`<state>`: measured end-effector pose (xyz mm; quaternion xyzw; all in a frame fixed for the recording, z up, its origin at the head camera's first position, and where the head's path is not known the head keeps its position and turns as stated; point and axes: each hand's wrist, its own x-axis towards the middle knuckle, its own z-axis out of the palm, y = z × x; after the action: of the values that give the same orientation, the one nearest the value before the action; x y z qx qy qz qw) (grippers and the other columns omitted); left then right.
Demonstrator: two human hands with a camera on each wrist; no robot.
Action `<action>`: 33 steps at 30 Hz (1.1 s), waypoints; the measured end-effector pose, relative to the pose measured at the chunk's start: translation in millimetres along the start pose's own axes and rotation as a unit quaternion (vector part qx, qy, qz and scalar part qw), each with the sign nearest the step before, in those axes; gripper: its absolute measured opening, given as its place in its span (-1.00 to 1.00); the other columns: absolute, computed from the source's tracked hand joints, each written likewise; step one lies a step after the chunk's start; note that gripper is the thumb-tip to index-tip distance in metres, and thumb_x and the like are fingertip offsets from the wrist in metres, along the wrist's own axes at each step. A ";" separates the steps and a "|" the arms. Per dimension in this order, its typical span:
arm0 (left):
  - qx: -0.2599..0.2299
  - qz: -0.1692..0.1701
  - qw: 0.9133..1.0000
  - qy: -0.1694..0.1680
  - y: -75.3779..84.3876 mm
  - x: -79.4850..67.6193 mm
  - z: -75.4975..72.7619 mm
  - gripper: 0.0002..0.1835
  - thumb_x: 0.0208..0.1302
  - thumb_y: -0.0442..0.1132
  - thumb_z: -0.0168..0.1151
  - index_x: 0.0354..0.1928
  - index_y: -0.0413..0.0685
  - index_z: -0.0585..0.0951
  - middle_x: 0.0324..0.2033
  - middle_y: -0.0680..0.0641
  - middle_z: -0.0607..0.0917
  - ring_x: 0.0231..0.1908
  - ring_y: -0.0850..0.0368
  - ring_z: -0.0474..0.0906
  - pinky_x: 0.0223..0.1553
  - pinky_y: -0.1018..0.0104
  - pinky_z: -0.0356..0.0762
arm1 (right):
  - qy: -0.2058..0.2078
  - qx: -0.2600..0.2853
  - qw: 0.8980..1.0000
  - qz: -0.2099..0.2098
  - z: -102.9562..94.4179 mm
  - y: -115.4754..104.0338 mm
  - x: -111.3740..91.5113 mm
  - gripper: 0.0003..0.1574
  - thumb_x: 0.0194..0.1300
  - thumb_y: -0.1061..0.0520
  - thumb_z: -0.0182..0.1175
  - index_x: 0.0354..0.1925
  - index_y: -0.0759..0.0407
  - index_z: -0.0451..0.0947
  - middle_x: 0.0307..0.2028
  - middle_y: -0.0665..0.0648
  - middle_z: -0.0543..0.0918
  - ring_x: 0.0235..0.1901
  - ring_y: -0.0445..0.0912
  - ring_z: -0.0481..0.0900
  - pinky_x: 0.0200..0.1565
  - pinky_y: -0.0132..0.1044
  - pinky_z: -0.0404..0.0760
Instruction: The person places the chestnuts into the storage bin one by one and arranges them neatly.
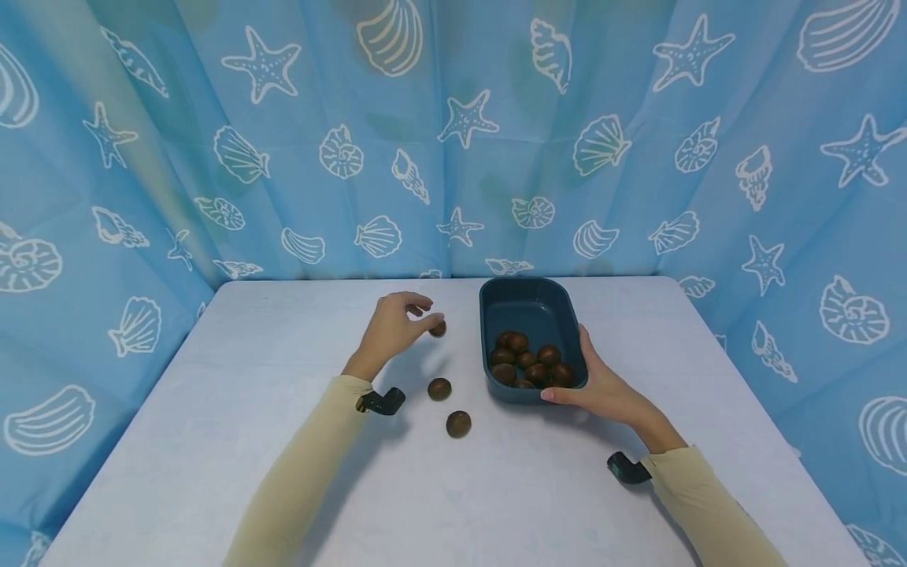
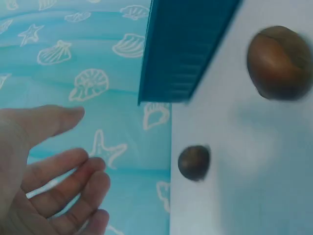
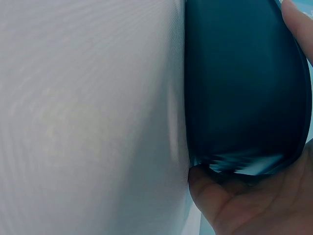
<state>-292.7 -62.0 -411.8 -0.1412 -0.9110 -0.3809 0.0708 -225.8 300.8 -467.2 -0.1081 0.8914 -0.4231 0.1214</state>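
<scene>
My left hand point(image 1: 397, 327) hovers at the far middle of the table, fingers loosely bent and apart from the thumb. Nothing lies between them in the left wrist view. Beside its thumb tip sits a brown chestnut point(image 1: 438, 329), partly hidden. Nearer to me are a second chestnut point(image 1: 439, 389) and a third chestnut point(image 1: 458, 424). My right hand point(image 1: 602, 386) grips the near right corner of a dark teal plastic box point(image 1: 534, 291), thumb at the front rim and fingers along the right side. Several chestnuts point(image 1: 526, 360) lie heaped in the box's near half.
A white cloth point(image 1: 283, 339) covers the table. Behind and beside it hangs a blue curtain point(image 1: 453, 181) with white shells and starfish. Each wrist carries a small black camera mount, such as the left mount point(image 1: 383, 402).
</scene>
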 end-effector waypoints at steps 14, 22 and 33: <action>0.009 -0.043 0.999 -0.019 -29.4 -49.9 -8.7 -0.58 0.32 -0.08 0.42 0.05 -0.26 0.73 -0.14 -0.17 0.83 -0.16 -0.02 0.74 -0.12 0.14 0.67 | -0.001 0.000 1.000 0.003 1.6 2.9 3.6 0.73 0.16 -0.30 0.48 0.61 -0.09 -0.73 0.67 0.29 -0.39 0.62 0.43 -0.22 0.43 0.52 0.08; -0.003 -0.045 0.998 -0.043 -25.9 -65.9 0.6 -0.62 0.27 -0.11 0.47 0.00 -0.24 0.75 -0.18 -0.14 0.84 -0.19 0.03 0.74 -0.13 0.15 0.69 | -0.002 -0.001 1.000 0.007 1.6 3.8 2.5 0.73 0.17 -0.31 0.47 0.60 -0.11 -0.75 0.67 0.29 -0.41 0.62 0.43 -0.23 0.44 0.52 0.09; 0.011 -0.062 0.994 -0.088 -15.9 -74.7 22.5 -0.62 0.15 -0.11 0.56 -0.05 -0.17 0.78 -0.15 -0.09 0.83 -0.22 0.13 0.67 -0.25 0.30 0.63 | 0.002 0.002 1.000 -0.003 0.7 4.1 2.7 0.72 0.18 -0.27 0.47 0.60 -0.12 -0.74 0.67 0.28 -0.39 0.63 0.41 -0.21 0.44 0.52 0.09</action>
<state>-227.2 -71.8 -455.9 -0.1161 -0.9248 -0.3609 -0.0317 -228.5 302.0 -471.1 -0.1094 0.8904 -0.4254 0.1192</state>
